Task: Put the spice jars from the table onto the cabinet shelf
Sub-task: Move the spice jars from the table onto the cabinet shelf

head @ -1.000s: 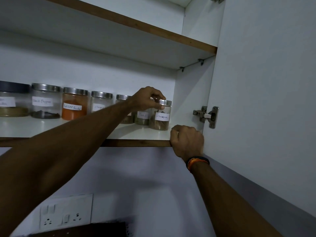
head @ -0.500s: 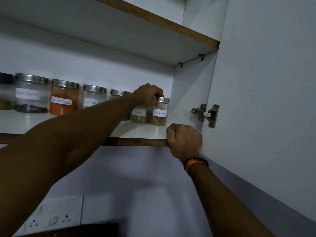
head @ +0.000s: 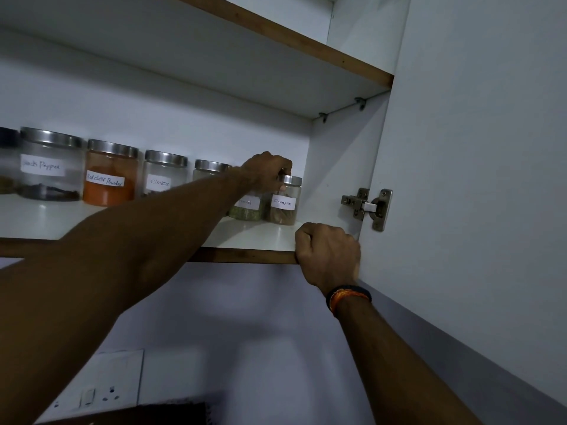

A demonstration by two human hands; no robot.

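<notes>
The left hand [head: 267, 171] curls its fingers over the lid of the upright fennel jar [head: 247, 207], which stands on the cabinet shelf [head: 260, 237] directly below them, touching the cinnamon jar [head: 283, 202].

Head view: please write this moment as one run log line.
left hand: grips cinnamon jar lid | right hand: grips shelf edge | jar: upright on shelf, rightmost
</notes>
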